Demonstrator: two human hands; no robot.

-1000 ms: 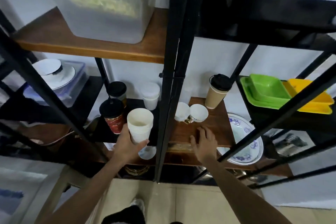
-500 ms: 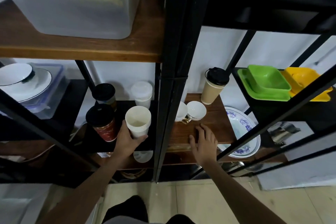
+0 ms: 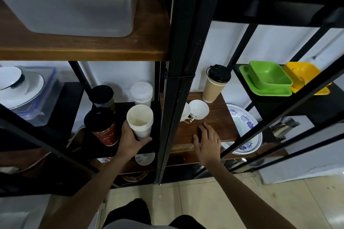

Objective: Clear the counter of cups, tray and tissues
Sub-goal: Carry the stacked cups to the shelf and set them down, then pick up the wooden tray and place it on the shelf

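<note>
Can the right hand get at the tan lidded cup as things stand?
Probably yes. The right hand lies flat on the wooden shelf, holding nothing; the tan lidded cup stands behind it. Only two small white teacups sit slightly left of the path.

Bare forearms, dark legs

Left hand [image 3: 131,140] and right hand [image 3: 208,143] wear no rings or sleeves; dark trousers [image 3: 128,212] show below.

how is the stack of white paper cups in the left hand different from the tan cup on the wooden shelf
The white paper cups are a nested stack, open on top; the tan cup is single with a black lid. The left hand grips the stack; the tan cup stands untouched on the wooden shelf. Both are upright paper cups.
</note>
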